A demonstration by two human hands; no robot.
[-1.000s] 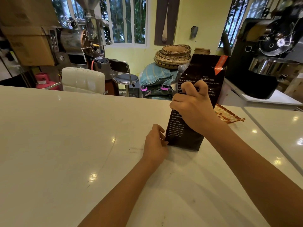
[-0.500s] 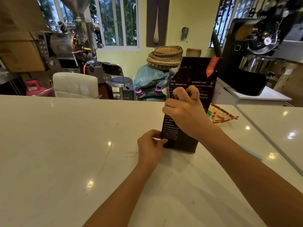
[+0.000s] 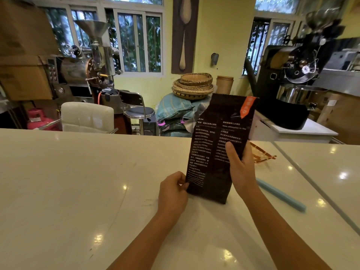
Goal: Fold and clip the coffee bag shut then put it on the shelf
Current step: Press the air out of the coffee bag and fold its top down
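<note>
A tall dark coffee bag [image 3: 212, 145] with white print and an orange tag stands upright on the white counter [image 3: 78, 182], its top unfolded. My left hand [image 3: 173, 189] pinches the bag's lower left edge. My right hand [image 3: 240, 168] grips the bag's right side at mid height, thumb lying across the printed face. A light blue clip bar [image 3: 281, 194] lies flat on the counter to the right of the bag, apart from both hands.
An orange patterned wrapper [image 3: 261, 153] lies behind the bag on the right. Beyond the counter's far edge stand a white chair [image 3: 87, 116], a stool [image 3: 139, 112], stacked baskets [image 3: 193, 85] on sacks, and roasting machines on both sides.
My right hand slid from the bag's left face down to its right side, uncovering the print. The left hand stayed at the lower left edge. The camera tilted up.
</note>
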